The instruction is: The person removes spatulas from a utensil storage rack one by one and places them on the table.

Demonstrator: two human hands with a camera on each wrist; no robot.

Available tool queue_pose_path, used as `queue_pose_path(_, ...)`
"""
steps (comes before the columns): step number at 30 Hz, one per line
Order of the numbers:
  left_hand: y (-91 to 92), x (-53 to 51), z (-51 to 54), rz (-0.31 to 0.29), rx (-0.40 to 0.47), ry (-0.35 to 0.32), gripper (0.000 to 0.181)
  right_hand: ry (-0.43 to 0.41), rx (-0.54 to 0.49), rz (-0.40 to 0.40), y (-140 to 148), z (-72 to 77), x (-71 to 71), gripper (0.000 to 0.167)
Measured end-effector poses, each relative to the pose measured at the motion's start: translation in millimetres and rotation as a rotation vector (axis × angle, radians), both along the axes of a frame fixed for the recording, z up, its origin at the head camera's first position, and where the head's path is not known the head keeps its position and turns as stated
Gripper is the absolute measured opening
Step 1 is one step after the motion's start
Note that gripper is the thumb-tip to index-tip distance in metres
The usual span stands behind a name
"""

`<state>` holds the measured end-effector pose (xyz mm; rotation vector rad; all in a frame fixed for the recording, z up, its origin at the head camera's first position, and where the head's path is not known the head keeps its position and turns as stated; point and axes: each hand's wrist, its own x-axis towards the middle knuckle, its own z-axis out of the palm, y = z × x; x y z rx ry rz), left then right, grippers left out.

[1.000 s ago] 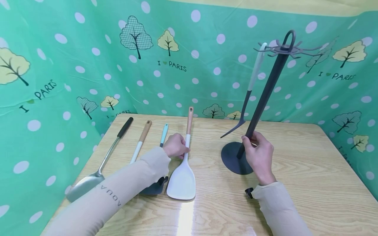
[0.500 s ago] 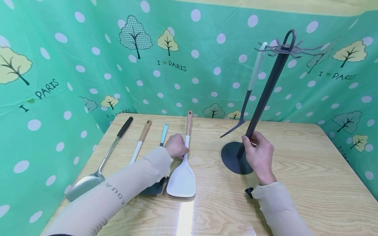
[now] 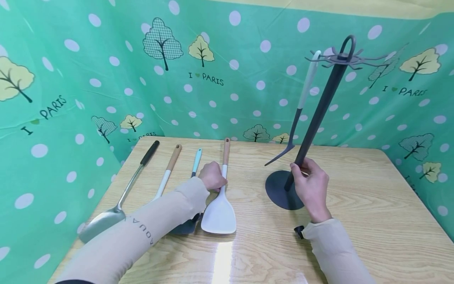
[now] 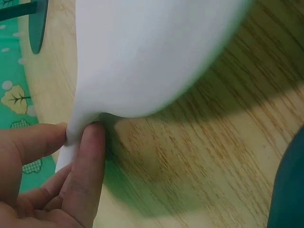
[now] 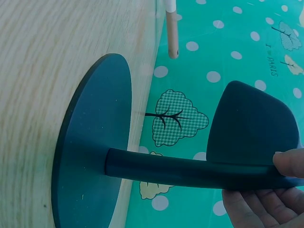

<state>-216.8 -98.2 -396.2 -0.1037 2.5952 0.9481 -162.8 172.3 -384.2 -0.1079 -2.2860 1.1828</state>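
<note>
My left hand (image 3: pixel 213 176) pinches the narrow white neck of a white spatula (image 3: pixel 218 217) with a wooden handle end. In the left wrist view, thumb and fingers grip that neck just behind the broad blade (image 4: pixel 137 57), which casts a shadow on the table. My right hand (image 3: pixel 312 187) holds the black upright post of a utensil stand (image 3: pixel 322 110) low down, near its round base. From a hook at the stand's top left hangs a turner (image 3: pixel 306 86) with a pale mint handle and dark head. The stand's other hooks carry nothing.
Left of my left hand lie a steel wok spatula (image 3: pixel 131 187) with a black grip, a utensil with a wood-and-white handle (image 3: pixel 169 165) and one with a light blue handle (image 3: pixel 197 159). My left forearm partly covers them. A patterned green cloth (image 3: pixel 227 79) rises behind the wooden table (image 3: pixel 372 197).
The white spatula's handle end has shifted down in the head view, while its blade's front edge has moved slightly up. My left hand keeps its pinch. The right hand and stand stay put.
</note>
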Motion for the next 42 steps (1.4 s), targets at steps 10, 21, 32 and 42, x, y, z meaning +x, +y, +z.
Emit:
queue_pose_path(10, -1.1, -2.5, -2.6, 0.007, -0.025, -0.025, 0.015, 0.004, -0.007, 0.006, 0.7, -0.7, 0.8, 0.019)
queue_pose_path(21, -2.4, -3.9, -3.8, -0.016, -0.039, -0.026, 0.016, 0.006, -0.006, 0.006, -0.3, -0.4, 0.5, 0.019)
queue_pose_path(32, -3.8, -3.1, -4.4, -0.03, -0.045, -0.016, 0.017, 0.016, -0.004, 0.012, -0.1, -0.4, 0.8, 0.017)
queue_pose_path(42, -5.1, -0.5, -2.5, -0.016, -0.023, -0.013, 0.018, 0.015, -0.001, 0.009, 0.3, -0.8, 1.2, 0.017)
